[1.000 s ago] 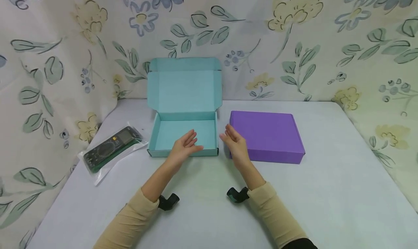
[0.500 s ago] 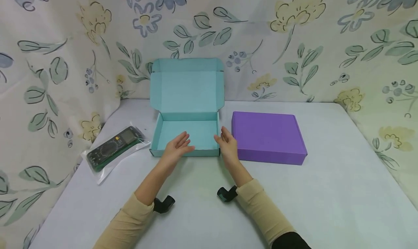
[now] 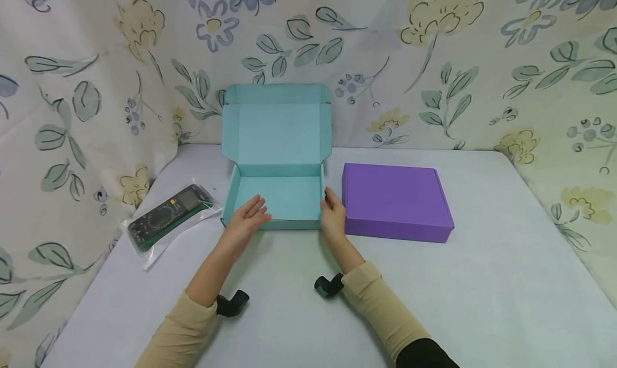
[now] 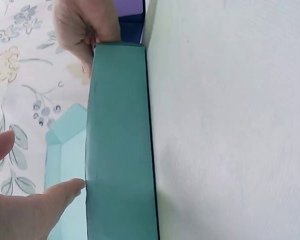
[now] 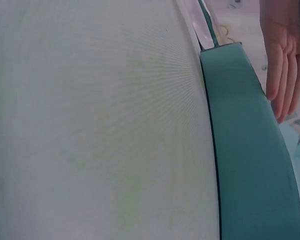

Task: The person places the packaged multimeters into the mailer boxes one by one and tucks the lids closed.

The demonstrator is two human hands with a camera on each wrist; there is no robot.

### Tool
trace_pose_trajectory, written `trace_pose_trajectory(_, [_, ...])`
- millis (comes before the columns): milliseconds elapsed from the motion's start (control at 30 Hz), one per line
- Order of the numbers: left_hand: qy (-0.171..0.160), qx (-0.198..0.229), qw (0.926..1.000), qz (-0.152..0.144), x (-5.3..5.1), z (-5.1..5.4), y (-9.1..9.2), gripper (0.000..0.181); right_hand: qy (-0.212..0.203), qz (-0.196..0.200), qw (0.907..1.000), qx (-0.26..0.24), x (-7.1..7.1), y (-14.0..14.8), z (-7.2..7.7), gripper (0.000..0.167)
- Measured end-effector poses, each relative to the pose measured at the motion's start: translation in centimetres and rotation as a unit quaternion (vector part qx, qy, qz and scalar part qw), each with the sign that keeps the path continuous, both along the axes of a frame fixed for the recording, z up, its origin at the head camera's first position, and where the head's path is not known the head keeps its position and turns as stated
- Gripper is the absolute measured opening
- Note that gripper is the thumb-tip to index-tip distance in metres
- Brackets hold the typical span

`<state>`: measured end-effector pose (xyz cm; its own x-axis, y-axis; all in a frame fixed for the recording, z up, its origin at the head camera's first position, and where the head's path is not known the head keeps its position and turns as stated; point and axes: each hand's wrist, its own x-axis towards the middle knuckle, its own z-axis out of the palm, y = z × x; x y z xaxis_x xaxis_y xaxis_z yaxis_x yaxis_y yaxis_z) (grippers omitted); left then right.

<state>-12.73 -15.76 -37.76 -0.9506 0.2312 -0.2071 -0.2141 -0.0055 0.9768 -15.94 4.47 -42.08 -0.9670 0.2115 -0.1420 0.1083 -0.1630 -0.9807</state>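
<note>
An open teal cardboard box stands on the table, its lid raised at the back. My right hand grips its right side wall near the front corner; the left wrist view shows this right hand at the box's far end. Over the left front part is my left hand, fingers straight. In the left wrist view its thumb reaches the top edge of the front wall; whether it touches cannot be told. The right wrist view shows the left hand's straight fingers beside the box.
A closed purple box lies just right of the teal one. On the left lies a black and green multimeter in a clear plastic bag. The white table backs onto a floral cloth.
My left hand has moved left and slightly toward me above the teal box. The right hand has shifted left onto the box's right wall, and its fingers have curled. The boxes stay put.
</note>
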Motion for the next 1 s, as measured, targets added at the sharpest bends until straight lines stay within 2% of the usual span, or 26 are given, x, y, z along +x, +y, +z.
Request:
trace_pose_trajectory(167, [-0.008, 0.014, 0.9997, 0.021, 0.1, 0.4, -1.3, 0.071, -0.004, 0.007, 0.9999, -0.007, -0.1, 0.2, 0.1, 0.046])
trace_pose_trajectory(367, [-0.018, 0.037, 0.9967, 0.070, 0.3, 1.0, -3.6, 0.069, -0.013, 0.008, 0.9999, -0.007, -0.1, 0.1, 0.1, 0.046])
trace_pose_trajectory(533, [-0.029, 0.023, 0.9949, 0.094, 0.6, 1.1, -5.4, 0.070, -0.016, 0.013, 0.9998, -0.003, -0.2, 0.0, -0.3, 0.046])
trace_pose_trajectory(633, [-0.047, 0.011, 0.9925, 0.112, 0.8, 1.0, -6.6, 0.070, -0.013, 0.020, 0.9997, -0.001, -0.2, 0.0, -0.5, 0.046])
trace_pose_trajectory(767, [-0.068, 0.017, 0.9866, 0.147, 1.1, 1.0, -8.4, 0.071, -0.015, 0.024, 0.9996, -0.002, -0.1, 0.0, -0.6, 0.046])
trace_pose_trajectory(867, [-0.068, 0.015, 0.9805, 0.184, 1.4, 1.2, -9.9, 0.073, -0.019, 0.022, 0.9996, -0.003, -0.1, 0.1, -0.4, 0.047])
trace_pose_trajectory(933, [-0.066, -0.007, 0.9728, 0.222, 1.5, 1.2, -10.9, 0.073, -0.021, 0.020, 0.9996, -0.003, -0.2, 0.2, -0.4, 0.047])
trace_pose_trajectory(1000, [-0.072, -0.036, 0.9612, 0.264, 1.5, 1.1, -11.9, 0.074, -0.021, 0.019, 0.9996, 0.000, -0.2, 0.3, -0.3, 0.047])
